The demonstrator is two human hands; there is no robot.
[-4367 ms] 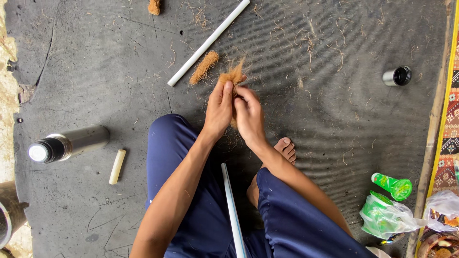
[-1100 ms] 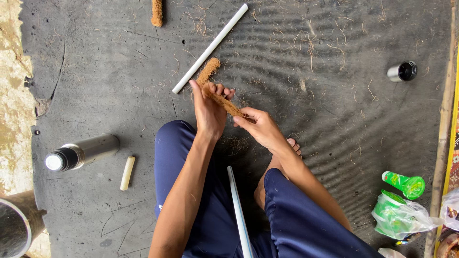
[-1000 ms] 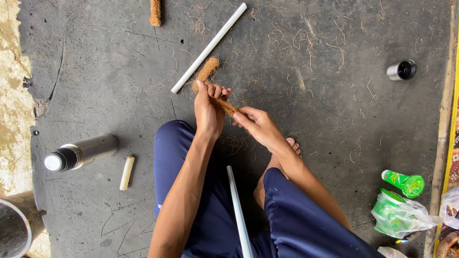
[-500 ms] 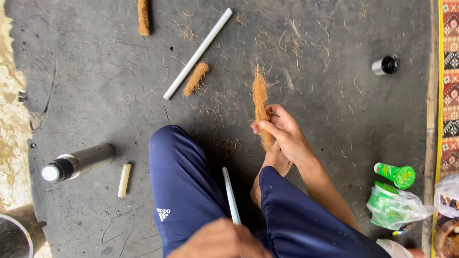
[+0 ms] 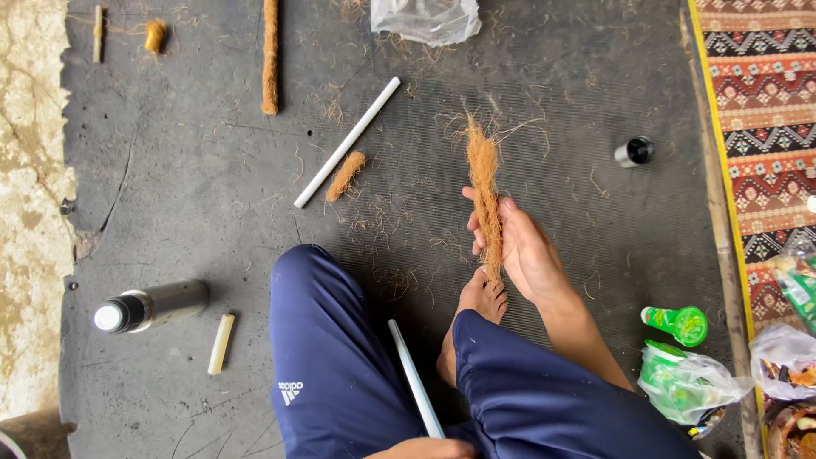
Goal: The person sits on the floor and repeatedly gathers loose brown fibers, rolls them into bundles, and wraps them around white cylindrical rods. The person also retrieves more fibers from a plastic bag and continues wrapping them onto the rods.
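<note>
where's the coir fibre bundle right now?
Head view, right of centre: the coir fibre bundle stands upright in the right hand, its lower end just above the bare foot.

A dark grey mat (image 5: 212, 170), strewn with loose brown fibres, covered most of the floor under flat, even light. Cracked, pale concrete (image 5: 30, 212) showed along the left edge of the frame, while a patterned woven rug (image 5: 765, 110) with a yellow border ran down the right.

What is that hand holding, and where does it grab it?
The right hand holds a brown fibre bundle by its lower half; the frayed top sticks out. The left hand rests by a white stick.
</note>
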